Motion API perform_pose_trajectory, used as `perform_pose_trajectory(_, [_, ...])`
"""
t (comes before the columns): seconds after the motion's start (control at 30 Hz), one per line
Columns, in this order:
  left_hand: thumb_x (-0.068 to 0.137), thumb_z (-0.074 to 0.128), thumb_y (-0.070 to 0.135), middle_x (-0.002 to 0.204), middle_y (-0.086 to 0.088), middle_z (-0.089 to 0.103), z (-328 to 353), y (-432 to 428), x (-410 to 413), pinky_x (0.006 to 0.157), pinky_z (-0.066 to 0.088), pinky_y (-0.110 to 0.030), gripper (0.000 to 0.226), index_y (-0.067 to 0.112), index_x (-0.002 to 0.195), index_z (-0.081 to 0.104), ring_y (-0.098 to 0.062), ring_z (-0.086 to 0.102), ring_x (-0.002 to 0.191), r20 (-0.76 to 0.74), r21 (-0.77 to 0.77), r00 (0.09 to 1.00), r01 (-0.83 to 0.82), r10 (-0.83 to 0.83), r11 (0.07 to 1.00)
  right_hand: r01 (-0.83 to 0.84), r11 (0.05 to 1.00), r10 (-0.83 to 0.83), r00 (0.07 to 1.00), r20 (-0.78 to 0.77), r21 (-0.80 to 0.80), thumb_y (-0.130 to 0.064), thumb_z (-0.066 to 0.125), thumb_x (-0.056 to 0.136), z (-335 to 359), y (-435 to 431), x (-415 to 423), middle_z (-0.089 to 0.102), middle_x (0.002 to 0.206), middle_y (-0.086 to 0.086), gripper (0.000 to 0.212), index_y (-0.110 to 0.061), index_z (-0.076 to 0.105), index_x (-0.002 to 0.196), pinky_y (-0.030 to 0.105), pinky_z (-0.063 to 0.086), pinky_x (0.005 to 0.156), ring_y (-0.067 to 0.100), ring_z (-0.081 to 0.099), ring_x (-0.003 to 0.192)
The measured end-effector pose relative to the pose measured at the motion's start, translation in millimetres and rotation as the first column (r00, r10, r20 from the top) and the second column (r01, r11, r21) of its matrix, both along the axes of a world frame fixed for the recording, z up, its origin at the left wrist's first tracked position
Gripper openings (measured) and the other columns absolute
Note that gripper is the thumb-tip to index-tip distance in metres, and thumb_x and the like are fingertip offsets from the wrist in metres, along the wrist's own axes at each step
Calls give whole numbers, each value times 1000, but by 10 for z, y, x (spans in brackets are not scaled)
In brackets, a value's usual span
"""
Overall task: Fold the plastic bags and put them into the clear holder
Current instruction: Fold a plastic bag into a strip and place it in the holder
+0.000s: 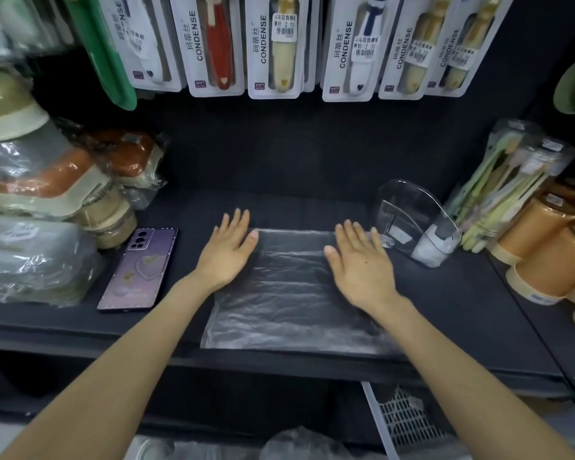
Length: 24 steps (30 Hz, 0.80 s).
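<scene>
A clear plastic bag (289,293) lies flat on the black shelf (445,310), reaching from mid-shelf to the front edge. My left hand (228,249) rests flat at the bag's far left corner, fingers straight. My right hand (359,260) lies flat on the bag's far right part, fingers spread. The clear holder (412,220) stands just right of my right hand, with a whitish folded bag (432,249) inside its near end.
A purple phone (140,270) lies left of the bag. Wrapped goods are stacked at the far left (30,227), toothbrush packs (505,190) and orange cups (545,247) at the right. Packaged toothbrushes (273,44) hang above. A white mesh basket (409,423) sits below the shelf.
</scene>
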<state>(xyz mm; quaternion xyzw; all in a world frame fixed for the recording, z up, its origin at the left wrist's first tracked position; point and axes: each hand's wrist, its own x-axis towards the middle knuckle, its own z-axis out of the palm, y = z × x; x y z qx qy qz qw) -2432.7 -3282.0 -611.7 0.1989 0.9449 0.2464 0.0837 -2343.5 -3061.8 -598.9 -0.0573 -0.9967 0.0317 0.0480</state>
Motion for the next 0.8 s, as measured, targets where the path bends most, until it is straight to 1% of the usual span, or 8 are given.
perform_pose_trajectory(0.13, [83,-15,62,154,4,-11,52,-85,616,112,-18,-23,85,16,152,4,-11,-18,142,-277,-213,939,145,-202,966,-217,974,214,975,-53,-62,-49,-6,89,-48,-630,390,23,156,12,81,-6,25,149,36,-9,118,22,16,147])
perform_pose_trajectory(0.27, [61,-42,70,153,6,-15,-170,-249,955,111,-20,-23,110,20,151,-5,-6,-23,137,-193,-288,956,161,-222,944,-231,972,235,970,70,-51,-52,-18,79,-274,-654,558,8,161,6,89,-11,11,153,38,-15,117,18,2,149])
perform_pose_trajectory(0.4, [71,-24,65,157,5,-16,-215,-247,925,114,-17,-27,86,26,147,-14,-7,-23,139,-165,-329,964,144,-206,934,-101,994,103,992,75,-32,-60,-26,77,-308,-105,723,7,161,7,94,-17,8,154,39,-14,116,21,0,149])
perform_pose_trajectory(0.5, [92,-7,58,160,1,-14,-189,-236,913,116,-15,-29,68,24,151,-9,-14,-19,145,-117,-365,975,136,-190,921,-168,986,168,983,-74,-5,-60,-5,95,-228,36,887,40,149,15,82,-15,42,144,44,5,117,34,33,140])
perform_pose_trajectory(0.57, [103,15,49,160,1,-10,-156,-272,900,117,-12,-27,59,23,153,-2,-10,-17,145,-58,-211,986,143,-158,967,-291,956,283,946,-162,-33,-61,30,95,-189,-29,983,55,137,10,63,-19,63,127,45,24,114,29,48,130])
perform_pose_trajectory(0.63, [102,36,41,160,5,7,-114,-325,912,118,-3,-24,56,23,152,20,-3,-5,144,-5,147,997,70,-71,987,-370,929,361,909,-208,-3,-61,46,84,-168,-137,1038,63,126,3,54,-23,72,110,42,39,105,24,56,119])
perform_pose_trajectory(0.7, [98,51,33,151,9,33,-63,-405,966,117,13,-22,40,25,137,50,-1,16,142,46,447,999,-28,9,894,-402,916,391,890,-237,-1,-58,49,82,-143,-223,1076,69,112,-1,46,-23,76,93,36,39,95,22,62,104])
perform_pose_trajectory(0.8, [89,59,47,123,16,61,-51,-536,1111,100,33,-13,22,33,104,68,0,49,124,36,522,999,-6,-15,853,-449,893,441,863,-247,24,-57,53,82,-161,-295,1183,70,100,-6,42,-21,75,87,32,35,86,17,61,93])
